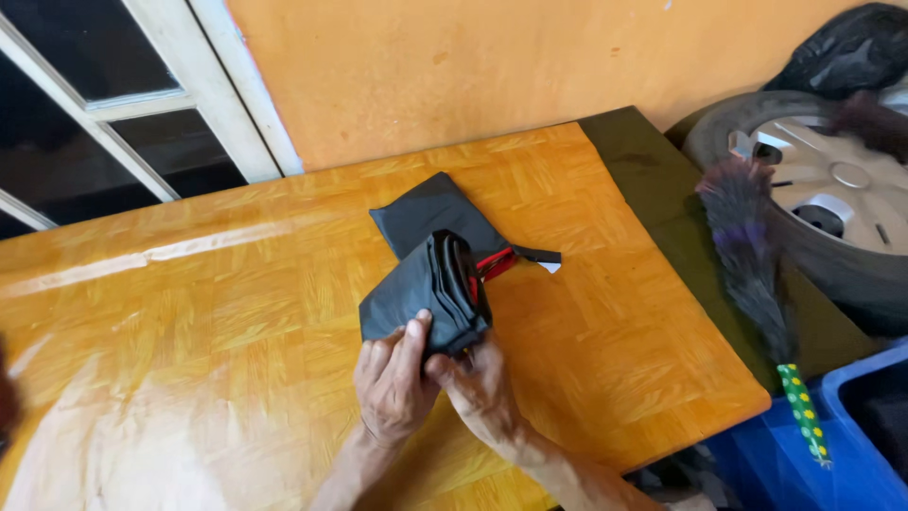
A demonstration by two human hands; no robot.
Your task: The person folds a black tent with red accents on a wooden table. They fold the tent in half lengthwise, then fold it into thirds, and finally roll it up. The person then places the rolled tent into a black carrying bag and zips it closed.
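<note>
A folded dark grey fabric bundle (430, 289) with red trim at its far end lies on the shiny wooden table (218, 303). Both of my hands grip its near end. My left hand (392, 383) has its fingers over the near left corner. Beside it, my right hand (482, 383) pinches the near right edge, and the two hands touch each other. A flat dark grey fabric pouch (430, 213) lies just beyond the bundle, with a small strap and white tag (544, 260) sticking out to the right.
An orange wall (473, 66) and a white-framed window (142, 104) stand behind the table. To the right are a dark cloth-covered surface (653, 180), a car wheel (832, 199), a feather duster (757, 274) and a blue bin (842, 435).
</note>
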